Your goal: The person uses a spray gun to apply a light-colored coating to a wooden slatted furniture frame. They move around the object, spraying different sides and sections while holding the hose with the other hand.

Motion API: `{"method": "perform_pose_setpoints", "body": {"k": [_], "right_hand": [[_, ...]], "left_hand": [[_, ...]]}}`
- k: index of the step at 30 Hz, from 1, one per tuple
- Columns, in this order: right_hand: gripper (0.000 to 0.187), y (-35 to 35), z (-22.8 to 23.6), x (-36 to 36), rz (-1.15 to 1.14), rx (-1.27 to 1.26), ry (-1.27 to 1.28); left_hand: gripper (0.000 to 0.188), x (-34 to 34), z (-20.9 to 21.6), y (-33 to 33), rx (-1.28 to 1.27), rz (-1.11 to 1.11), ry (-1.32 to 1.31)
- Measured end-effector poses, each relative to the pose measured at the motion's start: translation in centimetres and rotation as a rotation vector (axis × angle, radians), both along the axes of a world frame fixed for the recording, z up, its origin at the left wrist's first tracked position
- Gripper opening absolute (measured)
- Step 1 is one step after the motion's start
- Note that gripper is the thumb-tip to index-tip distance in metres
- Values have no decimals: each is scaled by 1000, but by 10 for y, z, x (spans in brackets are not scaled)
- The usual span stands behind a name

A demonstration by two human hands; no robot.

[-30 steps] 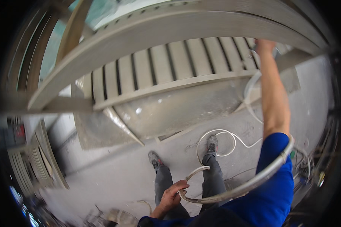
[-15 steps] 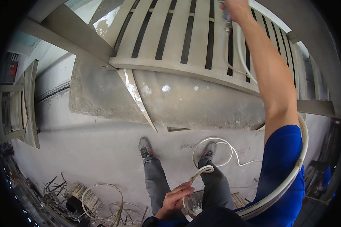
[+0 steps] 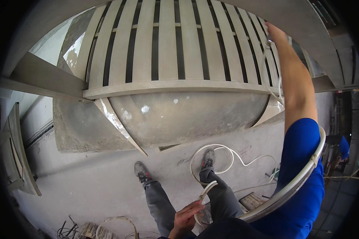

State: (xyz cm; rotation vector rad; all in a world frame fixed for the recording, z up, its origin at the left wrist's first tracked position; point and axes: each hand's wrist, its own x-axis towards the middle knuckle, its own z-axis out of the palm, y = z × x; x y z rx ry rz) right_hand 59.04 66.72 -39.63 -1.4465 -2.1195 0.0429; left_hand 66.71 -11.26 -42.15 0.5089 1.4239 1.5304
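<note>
My right hand [image 3: 276, 34] reaches far out to the right end of a slatted wooden bench [image 3: 167, 85] with a grey-beige coat. Its fingers are closed round a spray gun, mostly hidden behind the hand and only glimpsed as metal. Thin pale hoses [image 3: 280, 85] hang from it beside my forearm. Low in front of my body, my left hand [image 3: 186, 217] is closed on a looped white hose [image 3: 208, 189]. A thicker length of this hose arches round my blue right sleeve [image 3: 297, 179].
The bench stands over a rough grey slab [image 3: 79, 123], one tapered leg [image 3: 117, 123] showing at the left. Coiled hose [image 3: 227, 149] lies on the floor by my right shoe [image 3: 208, 157]. A wooden frame [image 3: 24, 159] leans at far left; a wire-like pile [image 3: 95, 230] sits lower left.
My right hand has moved right along the slats to the bench's right end. The view has shifted, bringing more of the bench into sight. My left hand keeps its hold on the hose.
</note>
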Motion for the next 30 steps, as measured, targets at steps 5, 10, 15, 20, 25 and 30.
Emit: {"method": "perform_pose_setpoints", "body": {"k": [5, 10, 15, 20, 25, 30], "right_hand": [[36, 9, 12, 40, -48, 498, -315], [32, -95, 5, -68, 342, -450, 478], [15, -218, -2, -219, 593, -1055, 1107], [15, -205, -8, -201, 578, -801, 660], [25, -107, 9, 12, 174, 154, -735], [23, -112, 54, 156, -364, 256, -232]], "left_hand": [[49, -6, 1, -14, -22, -67, 108], [48, -3, 10, -35, -78, -70, 161], [46, 7, 24, -36, -63, -50, 129], [47, 11, 29, -32, -50, -110, 126], [46, 8, 33, -35, -24, -171, 123], [43, -12, 39, -48, -2, -194, 200]]}}
